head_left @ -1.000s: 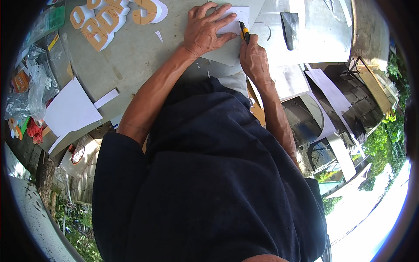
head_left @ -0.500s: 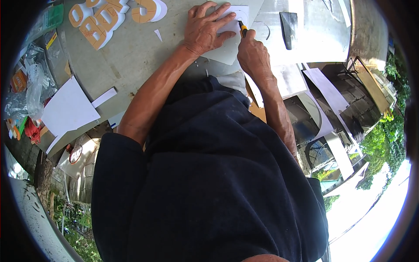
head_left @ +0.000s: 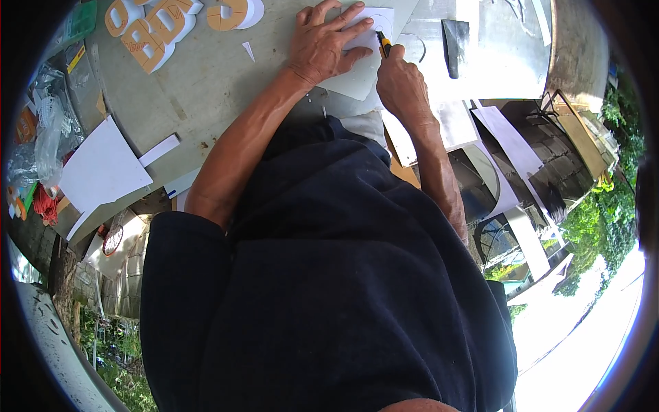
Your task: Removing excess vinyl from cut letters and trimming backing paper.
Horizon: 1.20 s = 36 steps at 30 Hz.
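Note:
My left hand [head_left: 322,44] lies with fingers spread on a small white sheet [head_left: 364,55] marked with drawn curves. My right hand [head_left: 403,86] grips a black and yellow utility knife [head_left: 383,44], its blade end on the curved line just right of my left fingers. The sheet rests on a larger pale board [head_left: 351,86] on the grey worktable [head_left: 185,82]. A thin white offcut [head_left: 248,51] lies left of my hands; a narrow curved dark piece [head_left: 421,48] and a dark flat piece [head_left: 455,48] lie to the right.
White-sided tan cut-out letters [head_left: 154,48] sit at the upper left. White sheets [head_left: 103,165], plastic bags [head_left: 51,130] and red cord [head_left: 46,206] crowd the left edge. Leaning boards [head_left: 504,144], a metal-framed panel [head_left: 576,130] and greenery [head_left: 604,220] are on the right.
The knife and my right hand have shifted very slightly, staying on the curve. My left hand keeps its spread pose, and the surroundings sit a little further left in view.

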Motion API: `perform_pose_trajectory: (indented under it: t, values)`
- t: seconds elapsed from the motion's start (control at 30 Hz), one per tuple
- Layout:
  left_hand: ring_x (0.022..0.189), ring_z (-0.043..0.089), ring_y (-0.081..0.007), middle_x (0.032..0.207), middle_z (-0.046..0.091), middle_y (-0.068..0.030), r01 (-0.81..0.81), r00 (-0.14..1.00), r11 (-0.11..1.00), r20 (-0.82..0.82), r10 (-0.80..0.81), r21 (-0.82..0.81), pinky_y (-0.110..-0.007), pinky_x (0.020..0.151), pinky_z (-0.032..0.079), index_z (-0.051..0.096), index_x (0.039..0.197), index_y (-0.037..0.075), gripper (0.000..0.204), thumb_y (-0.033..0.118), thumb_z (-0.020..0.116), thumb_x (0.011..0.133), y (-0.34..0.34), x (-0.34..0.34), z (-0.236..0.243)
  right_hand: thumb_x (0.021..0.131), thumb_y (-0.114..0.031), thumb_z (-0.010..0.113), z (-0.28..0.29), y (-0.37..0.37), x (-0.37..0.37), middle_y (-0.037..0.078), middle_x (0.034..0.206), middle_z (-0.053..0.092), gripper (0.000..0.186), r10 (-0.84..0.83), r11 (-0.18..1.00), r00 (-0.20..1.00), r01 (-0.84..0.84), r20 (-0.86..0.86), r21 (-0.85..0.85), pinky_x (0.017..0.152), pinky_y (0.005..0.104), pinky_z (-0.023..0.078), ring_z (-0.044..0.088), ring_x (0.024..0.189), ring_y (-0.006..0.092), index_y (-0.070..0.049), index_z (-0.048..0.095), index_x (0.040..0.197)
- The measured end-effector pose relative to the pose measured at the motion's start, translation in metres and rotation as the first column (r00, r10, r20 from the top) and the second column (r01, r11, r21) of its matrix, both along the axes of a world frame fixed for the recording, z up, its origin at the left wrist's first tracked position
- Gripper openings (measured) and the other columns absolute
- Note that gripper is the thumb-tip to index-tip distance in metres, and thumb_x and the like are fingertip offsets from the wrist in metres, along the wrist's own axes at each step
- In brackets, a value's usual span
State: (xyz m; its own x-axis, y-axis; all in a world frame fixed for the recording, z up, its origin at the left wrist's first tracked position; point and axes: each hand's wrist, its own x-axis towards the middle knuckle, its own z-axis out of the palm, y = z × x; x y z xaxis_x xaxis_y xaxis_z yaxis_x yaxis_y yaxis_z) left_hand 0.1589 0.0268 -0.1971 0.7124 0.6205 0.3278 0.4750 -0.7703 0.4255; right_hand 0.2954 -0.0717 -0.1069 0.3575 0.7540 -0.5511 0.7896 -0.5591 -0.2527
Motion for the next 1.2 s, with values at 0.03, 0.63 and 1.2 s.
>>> perform_pose_trajectory:
  t: [0.03, 0.63, 1.2]
  values:
    - [0.127, 0.049, -0.0210, 0.142, 0.063, 0.0107, 0.000, 1.000, 1.000, -0.004, 0.000, 0.009, -0.040, 0.104, 0.031, 0.076, 0.123, 0.031, 0.050, 0.063, 0.069, 0.085, 0.0001, -0.0001, 0.0002, 0.096, -0.009, 0.048, -0.0001, -0.0006, -0.0001, 0.037, 0.084, 0.067, 0.017, 0.005, 1.000, 1.000, -0.005, 0.001, 0.009, 0.076, 0.0589, 0.055, 0.069, 0.084, 0.0543, 0.007, 0.045, 0.103]
    - [0.126, 0.049, -0.0200, 0.143, 0.062, 0.0125, -0.018, 1.000, 1.000, 0.017, 0.018, 0.003, -0.041, 0.103, 0.032, 0.076, 0.122, 0.032, 0.048, 0.063, 0.067, 0.086, -0.0009, -0.0002, -0.0010, 0.096, -0.009, 0.049, 0.0005, -0.0012, -0.0009, 0.039, 0.084, 0.066, 0.018, 0.017, 0.999, 1.000, -0.016, 0.005, -0.035, 0.077, 0.0599, 0.054, 0.069, 0.084, 0.0556, 0.006, 0.043, 0.104]
    - [0.126, 0.049, -0.0209, 0.143, 0.061, 0.0111, -0.017, 1.000, 1.000, 0.009, 0.018, -0.022, -0.042, 0.103, 0.033, 0.077, 0.121, 0.030, 0.049, 0.062, 0.069, 0.085, -0.0013, 0.0005, 0.0015, 0.097, -0.010, 0.049, 0.0028, -0.0045, -0.0016, 0.037, 0.083, 0.067, 0.017, 0.026, 0.998, 1.000, -0.025, 0.017, -0.052, 0.074, 0.0593, 0.054, 0.069, 0.082, 0.0542, 0.005, 0.043, 0.103]
